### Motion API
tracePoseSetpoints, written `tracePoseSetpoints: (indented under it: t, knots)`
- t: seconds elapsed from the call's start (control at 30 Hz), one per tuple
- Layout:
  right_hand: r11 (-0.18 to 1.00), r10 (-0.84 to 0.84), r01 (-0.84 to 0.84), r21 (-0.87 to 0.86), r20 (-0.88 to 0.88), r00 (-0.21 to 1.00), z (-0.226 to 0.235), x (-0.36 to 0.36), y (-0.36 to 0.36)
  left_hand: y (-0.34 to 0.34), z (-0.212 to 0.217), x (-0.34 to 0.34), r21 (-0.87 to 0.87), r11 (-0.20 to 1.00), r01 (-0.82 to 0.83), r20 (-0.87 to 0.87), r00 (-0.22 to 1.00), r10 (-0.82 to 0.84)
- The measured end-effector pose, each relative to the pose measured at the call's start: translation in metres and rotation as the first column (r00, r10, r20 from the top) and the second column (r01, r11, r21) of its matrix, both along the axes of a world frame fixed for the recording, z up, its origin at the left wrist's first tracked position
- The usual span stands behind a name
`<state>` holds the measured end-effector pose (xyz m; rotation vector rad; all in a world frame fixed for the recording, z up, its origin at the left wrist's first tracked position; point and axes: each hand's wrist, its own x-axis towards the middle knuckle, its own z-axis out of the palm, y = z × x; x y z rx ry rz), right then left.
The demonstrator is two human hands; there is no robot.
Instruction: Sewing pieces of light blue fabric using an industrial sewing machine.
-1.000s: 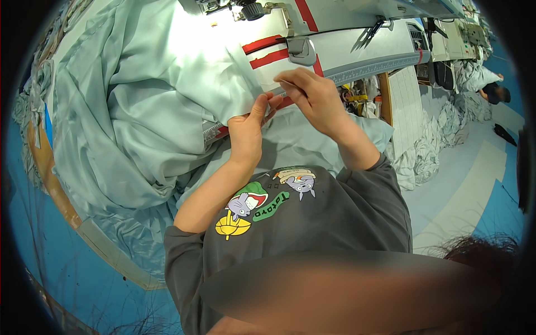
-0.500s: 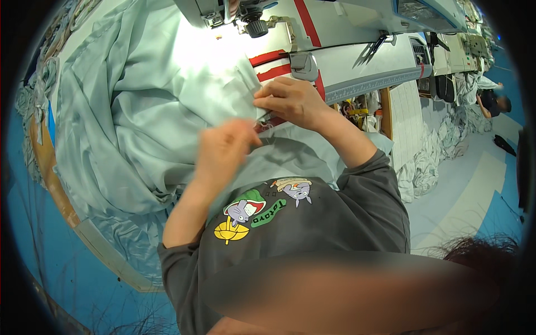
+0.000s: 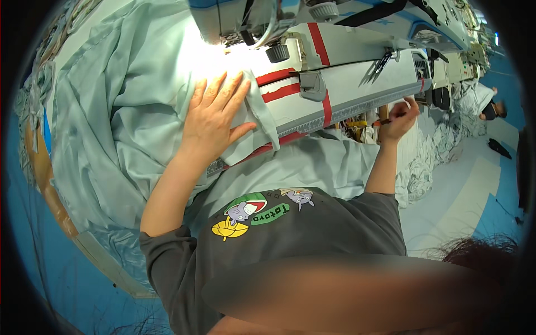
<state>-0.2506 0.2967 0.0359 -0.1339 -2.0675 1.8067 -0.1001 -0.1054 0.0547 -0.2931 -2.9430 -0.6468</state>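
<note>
My left hand (image 3: 215, 114) lies flat with its fingers spread on a pale green cloth (image 3: 139, 106), just in front of the brightly lit needle area of a sewing machine (image 3: 245, 22). The cloth is heaped in folds to the left, and one edge hangs over the table's front edge. Off to the right, my right hand (image 3: 400, 120) is raised beyond the ruler edge, beside an open drawer (image 3: 357, 127). Its fingers are curled in; a small dark piece shows at them, too small to name.
A ruler strip (image 3: 357, 109) runs along the table's front edge. Dark tweezers or snips (image 3: 381, 64) rest on the machine bed. More pale cloth (image 3: 430, 151) is piled at the right, where another person (image 3: 491, 106) is seen far off.
My right hand has left the cloth and moved right, over to the drawer. My left hand has gone forward and flattened onto the cloth. The view has shifted slightly.
</note>
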Motion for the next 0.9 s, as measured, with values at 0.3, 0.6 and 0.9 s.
tracePoseSetpoints:
  t: [0.3, 0.6, 0.9]
  knots:
    - [0.631, -0.282, 0.276, 0.725, -0.118, 0.952, -0.138, 0.038, 0.097, -0.01, -0.001, -0.002, -0.07, 0.998, 0.0, -0.046, 0.999, -0.003]
    - [0.131, 0.977, -0.491, 0.861, -0.027, 0.214, 0.04, 0.019, -0.222, -0.011, -0.002, -0.006, -0.05, 0.999, 0.006, -0.038, 0.999, -0.008]
    - [0.135, 0.958, -0.495, 0.859, 0.014, 0.285, -0.006, -0.012, -0.246, -0.019, -0.001, -0.019, 0.0, 1.0, 0.025, 0.01, 1.0, -0.025]
